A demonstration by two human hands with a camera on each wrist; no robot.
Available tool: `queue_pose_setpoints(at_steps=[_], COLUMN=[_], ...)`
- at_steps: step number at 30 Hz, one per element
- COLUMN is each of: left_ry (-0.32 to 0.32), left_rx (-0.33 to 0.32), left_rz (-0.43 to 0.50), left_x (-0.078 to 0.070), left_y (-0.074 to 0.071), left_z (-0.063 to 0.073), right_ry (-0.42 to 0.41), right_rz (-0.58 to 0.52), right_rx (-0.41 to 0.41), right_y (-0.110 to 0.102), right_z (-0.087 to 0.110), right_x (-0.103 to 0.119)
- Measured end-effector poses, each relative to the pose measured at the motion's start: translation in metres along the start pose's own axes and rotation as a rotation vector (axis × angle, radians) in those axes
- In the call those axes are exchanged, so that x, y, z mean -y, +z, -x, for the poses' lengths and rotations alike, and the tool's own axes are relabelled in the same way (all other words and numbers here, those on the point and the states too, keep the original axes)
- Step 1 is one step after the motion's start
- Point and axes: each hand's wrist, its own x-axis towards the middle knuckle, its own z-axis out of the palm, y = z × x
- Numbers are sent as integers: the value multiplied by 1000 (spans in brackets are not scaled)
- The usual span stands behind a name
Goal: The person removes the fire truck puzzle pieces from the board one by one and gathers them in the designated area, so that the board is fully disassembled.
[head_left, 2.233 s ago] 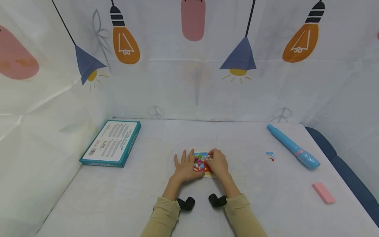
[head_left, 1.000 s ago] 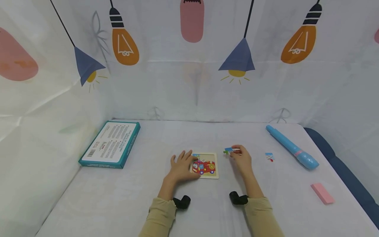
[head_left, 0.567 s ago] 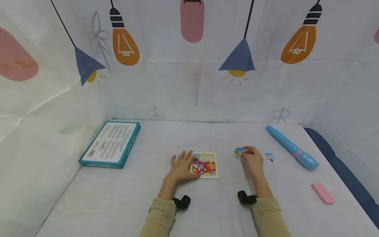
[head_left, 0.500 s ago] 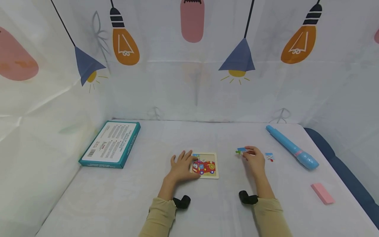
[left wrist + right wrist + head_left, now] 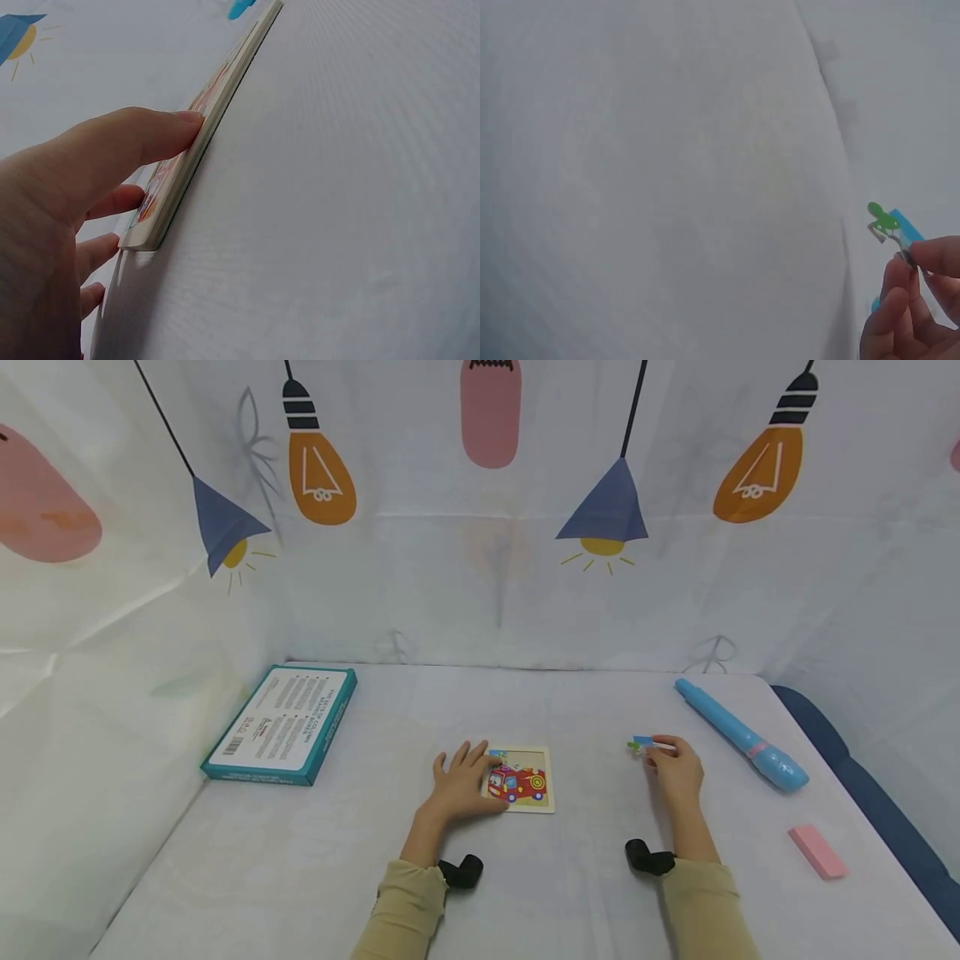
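A small jigsaw board [image 5: 551,783] with a pale frame and a red truck picture lies flat at mid-table. The upper right of its picture area is bare. My left hand [image 5: 459,787] rests at its left side, fingers spread; in the left wrist view the thumb [image 5: 169,135] presses the near edge. To the right, my right hand [image 5: 678,777] pinches a blue and green puzzle piece [image 5: 641,742] between thumb and fingers. The right wrist view shows the green knob of this puzzle piece [image 5: 885,221] sticking out past the fingertips.
A teal-edged flat box [image 5: 279,718] lies at the back left. At the right are a light-blue club-shaped object [image 5: 742,733] with a pink band and a pink rectangular block [image 5: 818,852]. A dark blue chair edge [image 5: 862,768] shows past the table's right side.
My right hand has lifted the puzzle piece off the board and carried it right. It now covers the spot where another small piece lay. The left hand stays by the board.
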Motion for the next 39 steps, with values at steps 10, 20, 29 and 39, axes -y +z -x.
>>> queue_pose_setpoints(at_steps=[10, 20, 29, 39], left_ry=[4, 0, -3, -23], left_rx=[-3, 3, 3, 20], left_rz=[25, 35, 33, 23], left_x=[-2, -4, -4, -2], left_y=[-4, -5, -5, -2], left_z=[0, 0, 1, 0], right_ry=[63, 115, 9, -24], right_rz=[112, 115, 237, 171], right_rx=[-31, -93, -128, -150], right_y=[-18, -19, -17, -12], right_z=[-13, -18, -23, -15], right_x=[-10, -14, -20, -13])
